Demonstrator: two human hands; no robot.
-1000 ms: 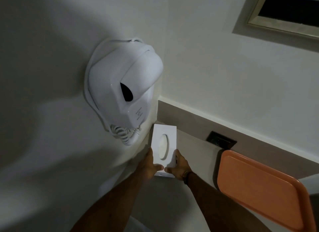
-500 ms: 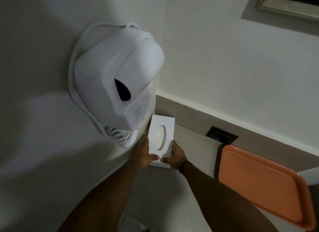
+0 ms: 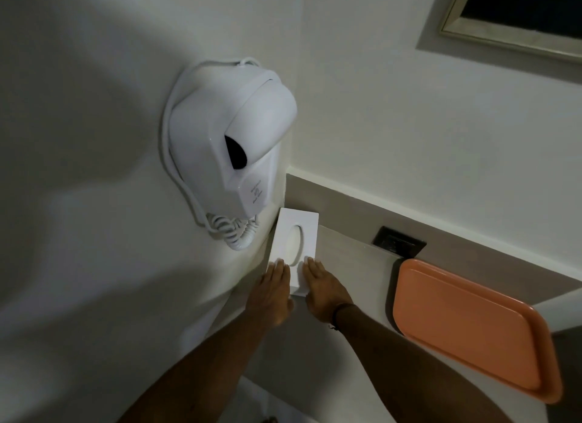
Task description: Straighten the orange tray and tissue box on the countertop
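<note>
The white tissue box [image 3: 297, 230] with an oval slot lies on the beige countertop [image 3: 349, 265], tucked into the corner against the left wall. My left hand [image 3: 272, 292] and my right hand [image 3: 321, 289] rest flat on the near end of its top, fingers stretched out, side by side, gripping nothing. The orange tray [image 3: 466, 325] lies empty on the counter to the right, apart from both hands, its long side running at an angle to the back wall and its near right corner at the counter's front edge.
A white wall-mounted hair dryer [image 3: 233, 145] with a coiled cord hangs just above and left of the box. A dark socket [image 3: 398, 241] sits in the backsplash behind the tray. A framed mirror edge [image 3: 504, 35] shows at the top right.
My hands have let go of the sides of the tissue box and now lie flat on its top. The box sits closer into the corner.
</note>
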